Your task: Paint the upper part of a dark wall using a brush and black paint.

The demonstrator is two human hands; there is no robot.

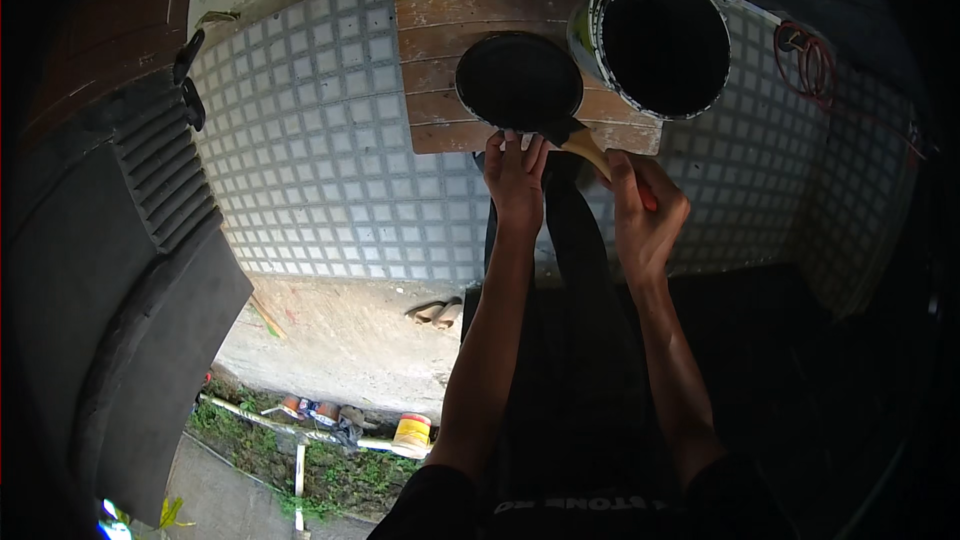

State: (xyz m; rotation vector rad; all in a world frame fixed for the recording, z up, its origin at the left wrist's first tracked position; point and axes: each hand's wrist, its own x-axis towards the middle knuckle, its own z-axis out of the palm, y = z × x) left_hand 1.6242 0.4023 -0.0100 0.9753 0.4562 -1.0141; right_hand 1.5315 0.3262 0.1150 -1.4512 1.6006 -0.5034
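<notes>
My left hand [516,180] is at the near rim of a round black disc [519,79], fingertips gripping its edge. The disc has a thin pale rim and looks like a bucket lid; it lies at the near part of a wooden table. My right hand [649,214] is closed around the wooden handle of a paintbrush [589,150]. A red-orange patch shows at the handle's end, under the fingers. The brush's dark head rests on or just above the disc's near right edge. Right of the disc stands a large bucket [600,37] with a spattered white rim. Its inside is black, and the contents cannot be made out.
The plank-topped wooden table [450,7] has worn paint. Pale checkered tiles [337,150] cover the floor. A coiled red cable [814,75] lies at right. Sandals [435,313] sit on the concrete below, and a yellow bucket [412,433] stands by plants. A dark louvered panel [165,172] is at left.
</notes>
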